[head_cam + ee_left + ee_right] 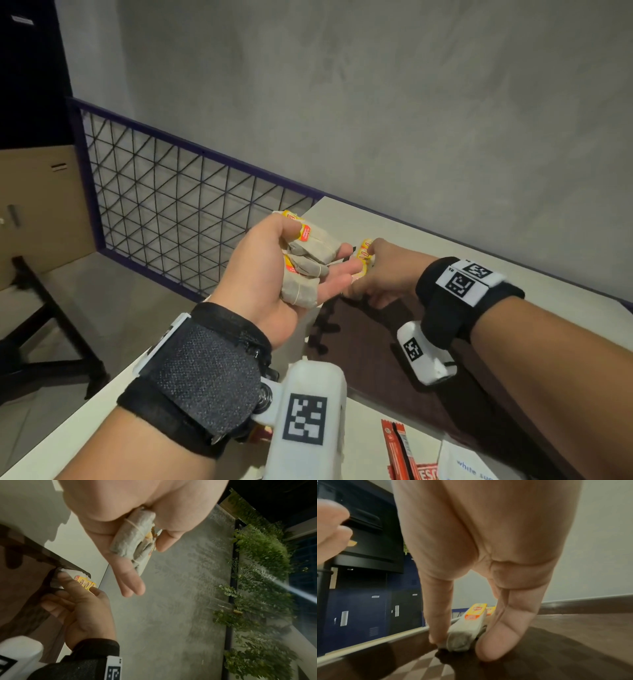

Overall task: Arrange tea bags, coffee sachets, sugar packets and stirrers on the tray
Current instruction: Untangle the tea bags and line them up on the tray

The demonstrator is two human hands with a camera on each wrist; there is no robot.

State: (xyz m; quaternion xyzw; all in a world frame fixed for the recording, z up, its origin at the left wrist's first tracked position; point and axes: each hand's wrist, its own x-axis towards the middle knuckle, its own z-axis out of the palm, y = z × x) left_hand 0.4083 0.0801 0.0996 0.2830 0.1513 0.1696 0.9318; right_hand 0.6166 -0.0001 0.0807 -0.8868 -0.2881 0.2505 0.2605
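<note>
Our left hand cradles a clutch of tea bags under its thumb, palm up. Just beyond it, our right hand pinches one tea bag down onto the brown tray.

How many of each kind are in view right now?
Left-hand tea bags: 3
Right-hand tea bags: 2
Red coffee sachets: 2
White sugar packet: 1
Total: 8, at least; hands and the frame edge hide some.
</note>
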